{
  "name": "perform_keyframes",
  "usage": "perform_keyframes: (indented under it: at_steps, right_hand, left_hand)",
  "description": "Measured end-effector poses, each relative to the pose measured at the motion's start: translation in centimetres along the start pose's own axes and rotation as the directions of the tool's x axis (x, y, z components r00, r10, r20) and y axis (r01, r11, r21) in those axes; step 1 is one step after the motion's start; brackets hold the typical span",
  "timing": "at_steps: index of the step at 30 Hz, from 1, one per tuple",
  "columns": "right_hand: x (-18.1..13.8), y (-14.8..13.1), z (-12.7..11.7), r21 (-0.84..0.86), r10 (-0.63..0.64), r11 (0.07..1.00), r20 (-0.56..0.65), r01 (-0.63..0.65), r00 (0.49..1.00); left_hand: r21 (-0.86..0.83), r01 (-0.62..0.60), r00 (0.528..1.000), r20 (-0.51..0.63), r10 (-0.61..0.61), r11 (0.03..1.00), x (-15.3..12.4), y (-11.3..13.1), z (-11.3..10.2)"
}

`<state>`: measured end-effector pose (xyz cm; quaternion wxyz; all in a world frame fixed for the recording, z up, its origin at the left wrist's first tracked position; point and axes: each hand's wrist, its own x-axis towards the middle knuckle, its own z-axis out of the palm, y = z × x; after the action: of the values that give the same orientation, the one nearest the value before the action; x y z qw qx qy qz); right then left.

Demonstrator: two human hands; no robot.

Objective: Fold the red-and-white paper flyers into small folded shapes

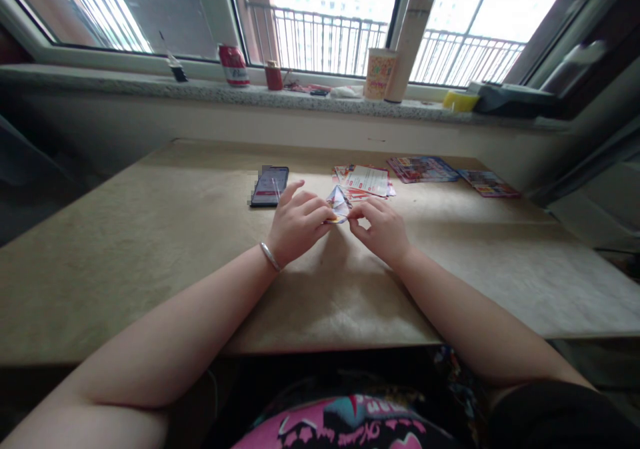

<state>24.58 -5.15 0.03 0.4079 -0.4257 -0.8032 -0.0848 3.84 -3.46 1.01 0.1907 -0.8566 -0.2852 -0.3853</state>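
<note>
A small folded piece of printed paper [339,205] sits between both hands above the brown table [150,236]. My left hand [296,224], with a silver bracelet on its wrist, pinches the paper's left side, the index finger raised. My right hand [381,229] pinches the paper's right edge with curled fingers. Part of the folded paper is hidden behind the fingers.
A black phone [270,186] lies left of the hands. Stacks of printed leaflets [367,180] and more sheets [423,168] lie behind and to the right. The windowsill [100,82] holds a red can [233,65], a paper cup [379,72] and small items.
</note>
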Motion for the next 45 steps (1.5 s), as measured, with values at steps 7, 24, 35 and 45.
perform_keyframes:
  at_steps: [7,24,35,45]
  right_hand:
    - [0.0,0.4,0.1,0.095,0.131,0.987,0.003,-0.131,0.991]
    - [-0.4,1.5,1.4,0.319,0.209,0.893,0.330,-0.317,0.921]
    - [-0.3,1.4,1.6,0.462,0.258,0.808,0.279,-0.365,0.925]
    - [-0.5,1.3,1.8,0.468,0.212,0.829,0.241,-0.305,0.947]
  left_hand:
    - [-0.042,0.089,0.995,-0.042,-0.091,0.995,0.0,-0.1,0.0]
    - [-0.075,0.114,0.992,-0.050,-0.117,0.991,-0.2,-0.6,0.3]
    - [-0.209,0.056,0.996,0.083,-0.039,0.976,-0.3,-0.5,0.8]
    - [-0.236,-0.071,0.980,0.165,0.112,0.969,-0.1,0.0,0.6]
